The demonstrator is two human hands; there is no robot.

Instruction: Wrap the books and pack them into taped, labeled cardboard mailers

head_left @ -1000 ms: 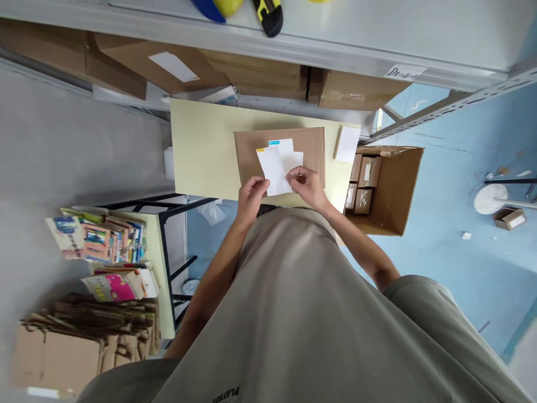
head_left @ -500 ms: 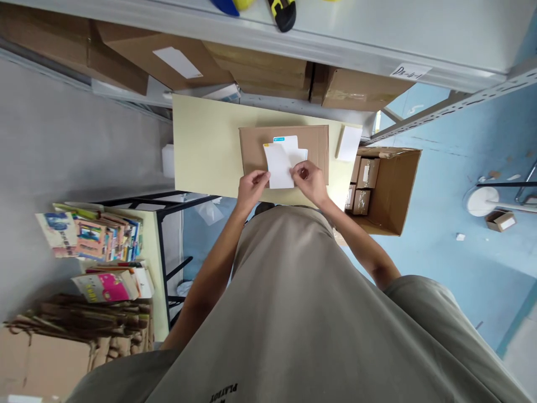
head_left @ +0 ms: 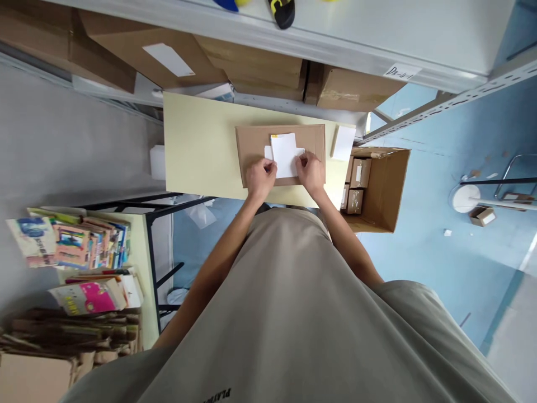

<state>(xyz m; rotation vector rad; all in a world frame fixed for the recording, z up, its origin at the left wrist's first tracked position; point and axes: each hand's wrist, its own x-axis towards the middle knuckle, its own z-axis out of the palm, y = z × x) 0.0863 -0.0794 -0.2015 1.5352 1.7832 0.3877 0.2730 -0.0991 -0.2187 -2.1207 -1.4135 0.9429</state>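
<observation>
A flat brown cardboard box [head_left: 254,148] lies on the pale yellow tabletop [head_left: 197,145]. Over it is a white paper sheet [head_left: 285,151] with a small yellow mark at its top left corner. White paper behind it [head_left: 267,151] sticks out on both sides. My left hand [head_left: 262,178] is closed, pinching the top sheet by its lower left edge. On the other side, my right hand [head_left: 310,172] pinches the papers near the right edge. Whether the sheets touch the cardboard, I cannot tell.
A white paper stack [head_left: 343,142] lies at the table's right end. Beyond it stands an open carton [head_left: 380,190] holding several small boxes. Shelving with large cartons [head_left: 255,64] runs along the far side. Books [head_left: 92,240] and folded cardboard [head_left: 37,366] are at left.
The top sheet has moved up over the sheet behind it, covering its blue strip. My left hand has come inward and up over the cardboard box; the right still pinches at the right side.
</observation>
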